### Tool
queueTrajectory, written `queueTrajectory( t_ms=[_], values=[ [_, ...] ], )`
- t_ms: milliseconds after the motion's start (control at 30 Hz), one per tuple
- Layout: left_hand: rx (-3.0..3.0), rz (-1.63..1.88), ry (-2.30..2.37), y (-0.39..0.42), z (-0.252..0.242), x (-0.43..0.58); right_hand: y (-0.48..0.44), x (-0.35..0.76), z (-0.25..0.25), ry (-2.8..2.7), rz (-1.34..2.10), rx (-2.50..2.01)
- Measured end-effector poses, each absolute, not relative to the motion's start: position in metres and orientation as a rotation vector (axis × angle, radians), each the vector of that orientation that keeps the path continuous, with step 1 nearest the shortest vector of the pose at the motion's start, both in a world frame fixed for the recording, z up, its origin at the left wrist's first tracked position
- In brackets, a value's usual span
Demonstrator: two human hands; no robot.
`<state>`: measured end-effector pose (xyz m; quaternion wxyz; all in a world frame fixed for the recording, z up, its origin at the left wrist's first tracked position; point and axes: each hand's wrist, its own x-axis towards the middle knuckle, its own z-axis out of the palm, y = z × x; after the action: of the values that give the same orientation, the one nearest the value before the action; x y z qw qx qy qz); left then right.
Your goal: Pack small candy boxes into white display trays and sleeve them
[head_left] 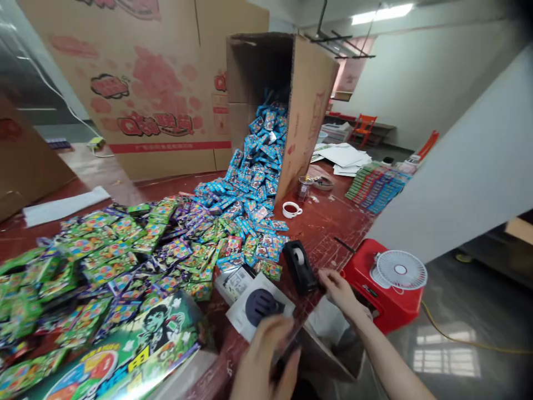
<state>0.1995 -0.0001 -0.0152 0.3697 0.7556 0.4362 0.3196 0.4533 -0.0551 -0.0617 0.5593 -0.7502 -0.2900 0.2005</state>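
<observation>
A: Head cam: my right hand [339,290] fingertips touch the black tape dispenser [300,268] at table edge, fingers loosely apart.

B: Left hand [264,361]?

A: Blurred, curled over something dark, can't tell the grip. Snack packets [175,244] heaped behind.

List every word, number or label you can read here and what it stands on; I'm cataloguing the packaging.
"Q": red print on the big upright brown cardboard carton, beside blurred characters that cannot be read.
"EE": yellow patch on the green printed display card; its remaining print is blurred.
Small blue sachets and green sachets: print too small.
Black tape dispenser, white desk fan: no text visible.
</observation>
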Motion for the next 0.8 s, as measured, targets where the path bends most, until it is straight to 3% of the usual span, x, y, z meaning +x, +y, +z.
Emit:
queueTrajectory(
  t_ms=[100, 267, 533, 800],
  values=[
    [2.060, 0.751, 0.680, -0.003, -0.039, 0.268, -0.048, 0.444, -0.069, -0.683, 0.641, -1.715],
    [2.036, 0.672, 0.783, 0.012, -0.067, 0.327, -0.037, 0.437, -0.064, -0.555, 0.708, -1.608],
    [2.162, 0.607, 0.829, 0.008, -0.077, 0.326, -0.079, 0.425, -0.065, -0.471, 0.776, -1.545],
    [2.391, 0.525, 0.798, 0.008, -0.066, 0.325, -0.097, 0.431, -0.118, -0.780, 0.391, -1.711]
  ],
)
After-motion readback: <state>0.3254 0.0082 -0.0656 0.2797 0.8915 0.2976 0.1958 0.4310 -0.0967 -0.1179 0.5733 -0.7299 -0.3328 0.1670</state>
